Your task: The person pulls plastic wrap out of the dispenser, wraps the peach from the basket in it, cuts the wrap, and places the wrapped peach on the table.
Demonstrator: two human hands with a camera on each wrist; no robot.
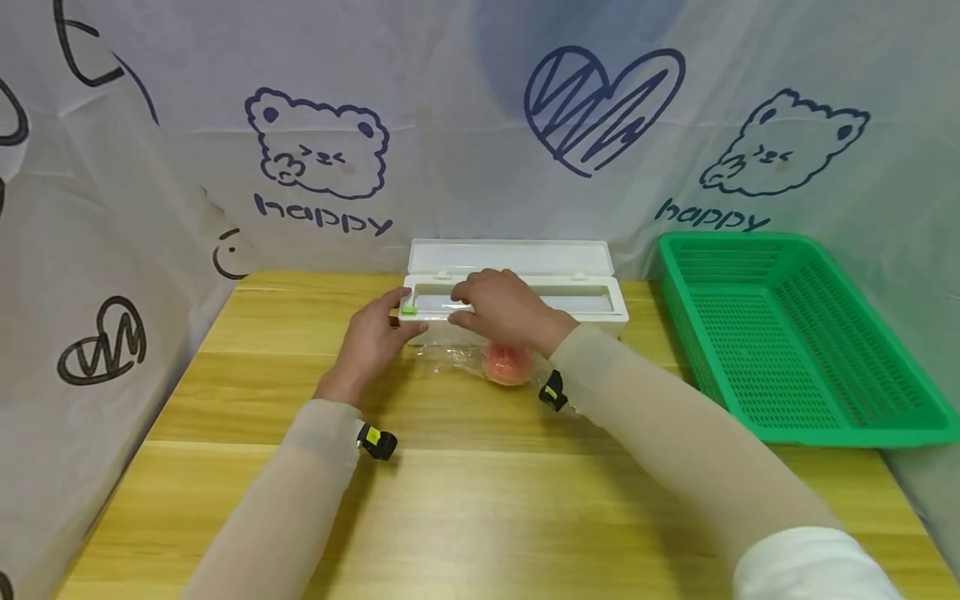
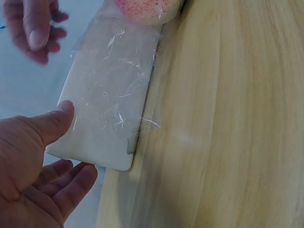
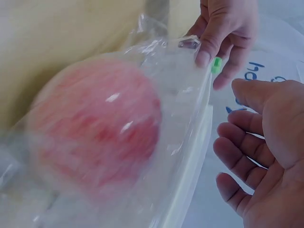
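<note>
A white cling film dispenser point(image 1: 617, 310) stands at the back of the table, its lid point(image 1: 510, 254) raised behind it. My left hand point(image 1: 367, 342) grips the dispenser's left end, thumb at the front and fingers round the end, beside a small green slider point(image 1: 408, 311). Over the middle of the dispenser my right hand point(image 1: 506, 312) hovers with loosely bent fingers, nothing between them in the right wrist view. Clear cling film point(image 2: 114, 71) hangs down the dispenser's front. A pink peach point(image 3: 99, 128) lies against that front, covered by the film; my right hand partly hides it in the head view.
To the right stands a green plastic basket point(image 1: 720, 333) with slotted walls. A white cloth point(image 1: 465, 150) printed with drawings hangs right behind the dispenser and along the left side. The wooden table point(image 1: 465, 500) stretches out in front.
</note>
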